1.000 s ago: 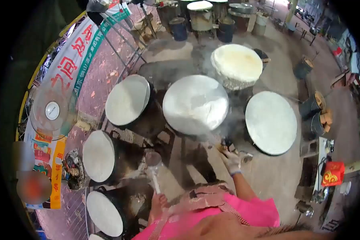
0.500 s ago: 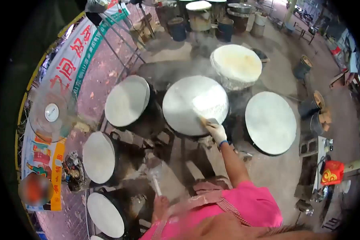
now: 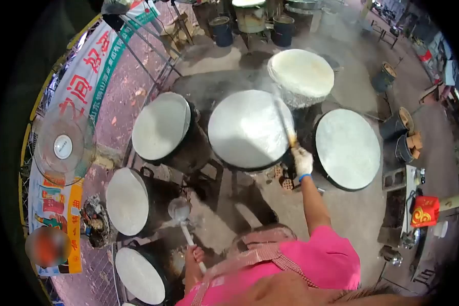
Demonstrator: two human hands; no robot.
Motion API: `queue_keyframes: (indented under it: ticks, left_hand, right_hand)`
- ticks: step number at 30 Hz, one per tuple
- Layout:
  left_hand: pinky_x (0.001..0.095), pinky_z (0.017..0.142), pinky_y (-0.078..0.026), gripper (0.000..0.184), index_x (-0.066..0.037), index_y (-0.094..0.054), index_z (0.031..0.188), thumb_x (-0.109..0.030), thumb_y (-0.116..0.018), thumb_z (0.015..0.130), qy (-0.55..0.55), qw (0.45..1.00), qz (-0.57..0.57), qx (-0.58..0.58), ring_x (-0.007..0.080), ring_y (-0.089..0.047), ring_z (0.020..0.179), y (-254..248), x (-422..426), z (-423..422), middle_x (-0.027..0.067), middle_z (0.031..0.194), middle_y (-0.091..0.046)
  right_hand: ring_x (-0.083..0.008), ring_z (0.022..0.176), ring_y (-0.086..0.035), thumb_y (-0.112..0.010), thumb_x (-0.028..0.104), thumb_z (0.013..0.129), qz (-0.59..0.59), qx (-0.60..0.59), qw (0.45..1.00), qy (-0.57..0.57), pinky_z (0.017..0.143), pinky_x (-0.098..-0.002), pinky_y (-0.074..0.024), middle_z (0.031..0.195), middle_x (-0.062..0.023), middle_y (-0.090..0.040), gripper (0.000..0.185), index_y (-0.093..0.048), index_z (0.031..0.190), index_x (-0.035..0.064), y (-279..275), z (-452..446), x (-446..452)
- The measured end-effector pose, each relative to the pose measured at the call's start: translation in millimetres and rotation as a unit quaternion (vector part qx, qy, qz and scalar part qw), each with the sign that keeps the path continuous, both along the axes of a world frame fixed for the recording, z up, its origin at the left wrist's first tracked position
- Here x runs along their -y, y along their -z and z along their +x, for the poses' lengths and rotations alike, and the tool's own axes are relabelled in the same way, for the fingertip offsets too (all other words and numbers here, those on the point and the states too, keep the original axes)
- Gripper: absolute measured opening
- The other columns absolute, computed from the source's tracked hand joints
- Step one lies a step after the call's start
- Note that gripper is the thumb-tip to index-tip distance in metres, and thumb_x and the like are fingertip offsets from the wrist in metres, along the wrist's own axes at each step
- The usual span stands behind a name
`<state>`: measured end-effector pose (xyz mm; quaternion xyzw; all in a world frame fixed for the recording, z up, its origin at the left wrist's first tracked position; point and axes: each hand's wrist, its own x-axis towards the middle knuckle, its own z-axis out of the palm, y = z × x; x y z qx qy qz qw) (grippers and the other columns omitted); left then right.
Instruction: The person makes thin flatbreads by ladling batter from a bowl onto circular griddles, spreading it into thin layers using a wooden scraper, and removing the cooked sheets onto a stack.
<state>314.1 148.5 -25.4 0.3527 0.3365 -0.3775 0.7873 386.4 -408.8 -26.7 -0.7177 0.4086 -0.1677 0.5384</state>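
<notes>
My gloved right hand (image 3: 303,160) is closed on the handle of a long, thin spreading tool (image 3: 285,125), whose blade lies along the right side of the middle round griddle (image 3: 250,127). The surface of that griddle looks whitish and shiny, with steam above it. My bare left hand (image 3: 194,253) grips the pale handle of a ladle (image 3: 179,209). The ladle's bowl is held in the air left of centre, over the floor, near the left griddles.
White-topped griddles stand around: right (image 3: 348,149), upper left (image 3: 161,126), left (image 3: 127,201), lower left (image 3: 140,276). A pale round stack (image 3: 301,73) steams behind. A fan (image 3: 62,147) is at the left, a red bag (image 3: 425,211) on the right. Buckets stand behind.
My right hand has moved right and up with the tool, which now lies along the middle griddle's right side. My left hand and the ladle have shifted left.
</notes>
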Motion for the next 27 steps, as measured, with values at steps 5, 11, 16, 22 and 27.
queue_keyframes:
  ticks: [5, 11, 16, 22, 27]
  left_hand:
    - [0.0243, 0.028, -0.023, 0.032, -0.015, -0.035, 0.059, -0.026, -0.046, 0.087, -0.015, 0.997, -0.041, -0.059, 0.0113, -0.029, 0.034, 16, 10, 22, -0.0029, 0.047, -0.03]
    - [0.0227, 0.028, -0.022, 0.029, -0.015, -0.034, 0.06, -0.019, -0.044, 0.086, 0.0, 0.999, 0.017, 0.028, 0.0081, -0.027, 0.035, -19, 87, 93, -0.0043, 0.047, -0.028]
    - [0.0219, 0.029, -0.023, 0.023, -0.013, -0.034, 0.066, -0.01, -0.049, 0.084, 0.016, 0.996, -0.048, 0.068, 0.0075, -0.029, 0.036, -33, 171, 167, -0.0037, 0.05, -0.028]
    - [0.0232, 0.035, -0.027, 0.032, -0.017, -0.03, 0.097, -0.006, -0.054, 0.078, 0.075, 0.985, 0.004, 0.153, 0.009, -0.031, 0.044, -38, 280, 187, 0.0017, 0.065, -0.033]
    - [0.024, 0.035, -0.029, 0.019, -0.012, -0.04, 0.089, -0.02, -0.056, 0.083, 0.089, 0.991, -0.053, 0.086, 0.0108, -0.032, 0.038, -39, 281, 167, 0.0005, 0.058, -0.037]
  right_hand:
    - [-0.0327, 0.079, -0.061, -0.046, 0.04, 0.084, -0.372, -0.199, 0.874, -0.24, 0.07, -0.0444, -0.0475, 0.081, -0.0159, -0.061, 0.03, -0.063, 0.095, 0.0185, 1, 32, 14]
    - [-0.0343, 0.073, -0.06, -0.052, 0.038, 0.083, -0.363, -0.173, 0.905, -0.141, 0.065, -0.0449, -0.0471, 0.077, -0.0152, -0.061, 0.025, -0.065, 0.093, 0.0181, -3, -9, 29]
    - [-0.035, 0.073, -0.06, -0.051, 0.038, 0.084, -0.411, -0.203, 0.862, -0.216, 0.067, -0.0437, -0.0473, 0.081, -0.0167, -0.062, 0.028, -0.064, 0.096, 0.0172, -8, -38, 3]
    - [-0.036, 0.076, -0.06, -0.051, 0.043, 0.083, -0.372, -0.272, 0.87, -0.175, 0.068, -0.0457, -0.0474, 0.079, -0.0193, -0.061, 0.034, -0.064, 0.096, 0.0154, 22, -72, -34]
    - [-0.0304, 0.072, -0.061, -0.06, 0.034, 0.08, -0.271, -0.074, 0.947, -0.158, 0.065, -0.0408, -0.0467, 0.085, -0.0164, -0.063, 0.026, -0.066, 0.091, 0.0113, 28, -75, -104]
